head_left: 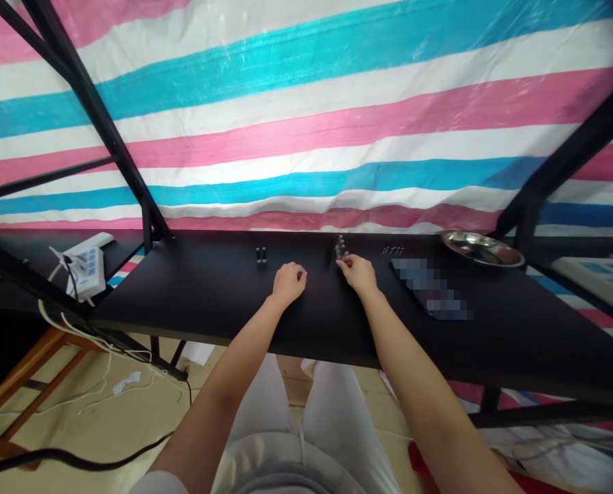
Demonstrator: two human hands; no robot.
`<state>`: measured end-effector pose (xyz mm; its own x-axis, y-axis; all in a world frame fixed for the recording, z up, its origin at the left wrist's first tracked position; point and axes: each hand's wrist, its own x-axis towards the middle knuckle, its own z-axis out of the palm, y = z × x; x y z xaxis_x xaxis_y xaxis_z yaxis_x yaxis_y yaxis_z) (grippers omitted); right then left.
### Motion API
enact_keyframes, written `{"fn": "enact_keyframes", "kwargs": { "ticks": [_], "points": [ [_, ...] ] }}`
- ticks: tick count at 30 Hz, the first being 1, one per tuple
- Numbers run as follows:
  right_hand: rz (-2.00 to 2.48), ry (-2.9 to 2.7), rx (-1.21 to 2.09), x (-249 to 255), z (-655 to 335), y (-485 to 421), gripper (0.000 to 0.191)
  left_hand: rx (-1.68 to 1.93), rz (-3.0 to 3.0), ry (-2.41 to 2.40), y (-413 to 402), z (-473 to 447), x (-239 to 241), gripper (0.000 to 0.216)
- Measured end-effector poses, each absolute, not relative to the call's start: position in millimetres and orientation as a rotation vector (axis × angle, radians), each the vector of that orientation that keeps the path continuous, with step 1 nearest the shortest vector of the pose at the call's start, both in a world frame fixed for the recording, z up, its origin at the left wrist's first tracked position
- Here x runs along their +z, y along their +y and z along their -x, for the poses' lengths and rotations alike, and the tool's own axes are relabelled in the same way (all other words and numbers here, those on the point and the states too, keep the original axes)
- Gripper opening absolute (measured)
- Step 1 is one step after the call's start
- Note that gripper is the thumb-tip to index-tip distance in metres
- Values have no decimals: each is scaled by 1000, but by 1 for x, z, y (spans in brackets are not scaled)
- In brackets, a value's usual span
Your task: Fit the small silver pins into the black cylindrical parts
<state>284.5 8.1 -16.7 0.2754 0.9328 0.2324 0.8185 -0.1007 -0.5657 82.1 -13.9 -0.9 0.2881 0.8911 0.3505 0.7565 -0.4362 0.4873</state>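
Observation:
My left hand (289, 283) rests on the black tabletop (208, 295), its fingers curled into a loose fist with nothing visible in it. To the right, my right hand (358, 274) pinches the near end of a small upright dark piece with a row of pale, shiny knobs (340, 247). Its exact kind is too small to tell. Beyond my left hand, two short dark cylinders with light bands (261, 255) stand side by side. Several tiny metallic pins (393, 250) lie in a group past my right hand.
A blurred-out flat dark object (430, 288) lies right of my right hand. Behind it, a round metal dish (484, 250) sits near the back edge. Black metal posts (101, 130) frame the table. A white power strip (88, 271) with cables stands at the left. Striped sheeting hangs behind.

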Motion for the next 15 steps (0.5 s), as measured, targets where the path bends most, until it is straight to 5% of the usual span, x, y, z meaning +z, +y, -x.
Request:
{"fn": "enact_keyframes", "kwargs": {
  "ticks": [11,15],
  "points": [
    [2059,-1580,212,-12,-280,7,28,1009,-2220,1502,-13,-81,-1,15],
    [2066,-1596,228,-12,-280,6,30,1195,-1955,1584,-13,-78,3,45]
  ]
}}
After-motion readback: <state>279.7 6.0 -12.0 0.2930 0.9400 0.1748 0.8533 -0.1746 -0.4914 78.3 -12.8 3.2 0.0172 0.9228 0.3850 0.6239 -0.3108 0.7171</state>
